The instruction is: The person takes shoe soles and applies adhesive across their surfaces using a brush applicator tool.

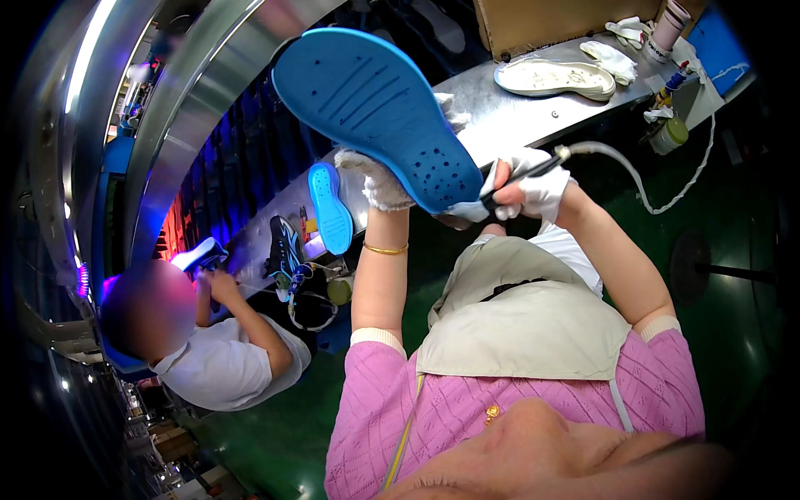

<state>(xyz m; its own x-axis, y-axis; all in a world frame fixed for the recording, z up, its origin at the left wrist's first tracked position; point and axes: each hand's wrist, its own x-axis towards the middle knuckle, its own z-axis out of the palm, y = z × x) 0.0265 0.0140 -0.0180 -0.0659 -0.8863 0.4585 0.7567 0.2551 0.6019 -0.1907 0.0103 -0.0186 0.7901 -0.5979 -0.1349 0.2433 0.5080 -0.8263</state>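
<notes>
A large blue shoe sole [367,108] is tilted up in front of me, its grooved and dimpled face showing. My left hand [382,182], in a white glove, is closed on it from behind and below; part of the hand is hidden by the sole. My right hand [529,185], in a white glove with bare fingertips, grips a dark-handled brush [540,169]. Its pale tip lies at the narrow lower end of the sole. A clear hose [621,162] runs from the back of the brush handle off to the right.
A cream sole [554,77] and white gloves [612,60] lie on the metal bench [492,92], by a cardboard box [550,25]. At left are another blue sole [331,208], a dark shoe [285,247] and a co-worker [229,358] handling a sole. A jar [669,135] hangs at right.
</notes>
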